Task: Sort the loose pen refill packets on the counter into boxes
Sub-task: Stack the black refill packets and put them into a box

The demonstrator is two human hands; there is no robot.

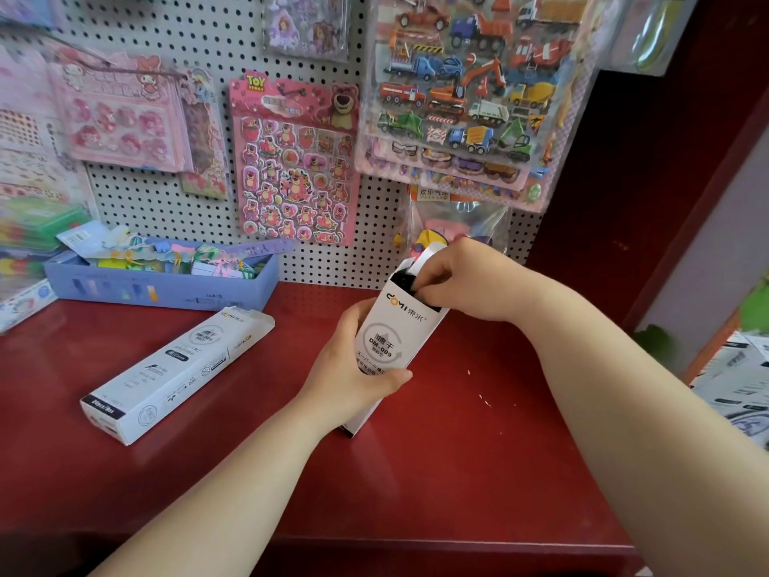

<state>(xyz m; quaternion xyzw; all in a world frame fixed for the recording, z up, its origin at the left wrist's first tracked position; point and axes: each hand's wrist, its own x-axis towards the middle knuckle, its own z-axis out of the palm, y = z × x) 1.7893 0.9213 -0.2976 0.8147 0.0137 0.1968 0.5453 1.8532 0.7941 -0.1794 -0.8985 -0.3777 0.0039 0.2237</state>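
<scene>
A white refill box (395,326) stands tilted on the red counter (457,451), its top flap open. My left hand (349,368) grips the box around its lower half. My right hand (453,281) is at the open mouth, fingers curled down onto dark contents inside; what they pinch is hidden. A second white refill box (174,372) lies flat on the counter to the left, its far end open. No loose packets show on the counter.
A blue tray (166,281) of colourful small items sits at the back left against a pegboard (166,193) hung with sticker sheets. A bagged toy (453,226) hangs just behind the held box. A dark red cabinet wall (645,181) rises on the right.
</scene>
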